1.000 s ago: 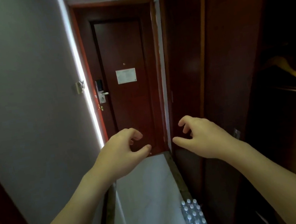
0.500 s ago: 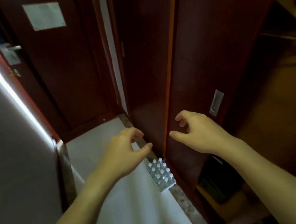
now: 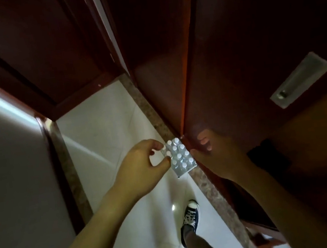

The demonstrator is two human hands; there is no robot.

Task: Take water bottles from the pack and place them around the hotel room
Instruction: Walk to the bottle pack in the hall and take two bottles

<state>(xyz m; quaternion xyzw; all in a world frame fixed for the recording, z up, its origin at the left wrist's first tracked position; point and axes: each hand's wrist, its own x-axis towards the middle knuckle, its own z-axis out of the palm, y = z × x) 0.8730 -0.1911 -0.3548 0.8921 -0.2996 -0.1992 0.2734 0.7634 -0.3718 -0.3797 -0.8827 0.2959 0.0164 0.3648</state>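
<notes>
A grey wall point(image 3: 6, 168) fills the left, edged by a bright strip of light beside the dark wooden door point(image 3: 40, 46). White floor tiles point(image 3: 99, 129) run down the narrow hall, bordered by speckled stone trim. The left hand point(image 3: 143, 167) hangs above the floor, its fingers curled with thumb and forefinger almost meeting, holding nothing. Just to its right the pack of water bottles point(image 3: 179, 156) stands on the floor against the trim, white caps up. The right hand point(image 3: 218, 154) hovers beside it with fingers loosely bent; whether it touches the pack is unclear. Further right, a wooden sliding panel point(image 3: 251, 36) carries a recessed metal handle point(image 3: 300, 80). Below, a sneaker point(image 3: 190, 215) steps forward; the lower right is too dark to read.
</notes>
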